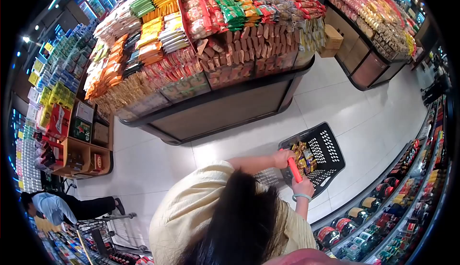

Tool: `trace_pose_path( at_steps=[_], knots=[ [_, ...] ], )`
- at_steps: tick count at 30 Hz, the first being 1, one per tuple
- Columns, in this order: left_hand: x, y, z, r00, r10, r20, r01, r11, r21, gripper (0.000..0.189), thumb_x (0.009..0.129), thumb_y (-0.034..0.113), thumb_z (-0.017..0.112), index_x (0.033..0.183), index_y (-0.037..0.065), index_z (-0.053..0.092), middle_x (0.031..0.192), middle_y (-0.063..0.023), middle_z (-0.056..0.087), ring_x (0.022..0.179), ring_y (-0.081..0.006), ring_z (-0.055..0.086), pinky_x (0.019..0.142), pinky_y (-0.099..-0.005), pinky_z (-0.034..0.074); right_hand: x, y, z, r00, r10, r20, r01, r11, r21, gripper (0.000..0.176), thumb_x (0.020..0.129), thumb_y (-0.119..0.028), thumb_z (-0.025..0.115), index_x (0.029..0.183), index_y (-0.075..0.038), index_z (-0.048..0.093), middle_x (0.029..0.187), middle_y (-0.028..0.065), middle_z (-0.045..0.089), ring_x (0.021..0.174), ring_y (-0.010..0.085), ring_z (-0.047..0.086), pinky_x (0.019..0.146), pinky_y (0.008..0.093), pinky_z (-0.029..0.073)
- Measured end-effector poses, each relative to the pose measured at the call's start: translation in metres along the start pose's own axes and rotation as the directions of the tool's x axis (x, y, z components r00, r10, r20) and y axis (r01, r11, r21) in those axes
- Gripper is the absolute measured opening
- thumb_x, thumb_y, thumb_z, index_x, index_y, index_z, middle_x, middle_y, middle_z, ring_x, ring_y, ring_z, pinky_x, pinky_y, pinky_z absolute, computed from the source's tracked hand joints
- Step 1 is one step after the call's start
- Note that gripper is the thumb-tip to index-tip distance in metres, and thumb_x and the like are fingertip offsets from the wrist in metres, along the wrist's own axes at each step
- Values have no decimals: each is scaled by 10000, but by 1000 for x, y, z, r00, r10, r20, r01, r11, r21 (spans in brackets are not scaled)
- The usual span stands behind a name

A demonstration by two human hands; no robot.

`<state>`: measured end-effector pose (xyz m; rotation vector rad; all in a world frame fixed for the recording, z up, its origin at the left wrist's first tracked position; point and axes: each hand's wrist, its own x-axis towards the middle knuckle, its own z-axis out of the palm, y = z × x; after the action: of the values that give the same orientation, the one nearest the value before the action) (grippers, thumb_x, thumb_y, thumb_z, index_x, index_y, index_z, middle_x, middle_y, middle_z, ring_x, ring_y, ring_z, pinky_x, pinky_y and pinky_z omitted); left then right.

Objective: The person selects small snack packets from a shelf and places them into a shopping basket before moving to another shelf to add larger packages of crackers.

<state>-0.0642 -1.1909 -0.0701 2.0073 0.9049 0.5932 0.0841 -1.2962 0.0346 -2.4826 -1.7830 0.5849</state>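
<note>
Both of my hands are wrapped round the red handle of a black shopping basket. My left hand is closed on the handle's upper end. My right hand, with a pale band at its wrist, grips the lower end. Inside the basket lie several small gold and dark wrapped snack packets. The basket has perforated sides and appears to stand on the tiled floor. Long dark hair and a cream shirt fill the lower middle of the view, hiding part of the arms.
A large snack display piled with packets stands ahead. Another snack stand is at upper right. Bottle shelves curve along the right. Boxes and drinks on a wooden stand line the left. A person is beside a metal cart at lower left.
</note>
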Motion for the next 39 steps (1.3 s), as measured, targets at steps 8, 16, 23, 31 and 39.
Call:
trace_pose_path(
  at_steps=[8,16,23,31,39],
  knots=[
    [-53,12,-4,991,83,107,-84,996,-2,126,636,31,588,746,93,593,809,-107,624,825,-321,610,714,-415,473,-38,2,13,998,-29,61,32,998,-48,331,732,-385,650,821,-67,672,804,200,659,789,387,638,732,473,501],
    [-103,-9,-27,899,231,371,-180,969,-167,205,664,56,600,865,87,577,887,-139,590,913,-345,564,794,-430,442,-77,-11,45,981,-51,187,69,994,-90,292,749,-392,631,808,-116,704,800,184,661,788,377,637,720,455,508],
    [-146,-35,-60,844,305,441,-222,948,-230,275,656,48,595,926,73,549,943,-159,576,963,-350,542,834,-443,432,-121,-79,77,980,121,161,-129,991,37,333,754,-391,656,843,-74,703,771,212,647,779,395,629,702,451,496],
    [-178,-62,-79,876,323,359,-238,935,-263,227,709,114,647,922,104,569,940,-114,594,965,-331,549,821,-431,444,-158,-137,123,934,262,243,-333,884,328,304,743,-274,696,756,29,671,625,145,639,577,220,645,590,369,489],
    [-214,-59,-114,973,177,149,-150,973,-177,190,714,137,668,854,98,545,878,-107,607,869,-319,596,740,-404,470,-170,-177,162,954,126,271,-286,651,703,246,763,-216,703,859,5,651,667,69,607,469,164,563,416,287,461]
  ],
)
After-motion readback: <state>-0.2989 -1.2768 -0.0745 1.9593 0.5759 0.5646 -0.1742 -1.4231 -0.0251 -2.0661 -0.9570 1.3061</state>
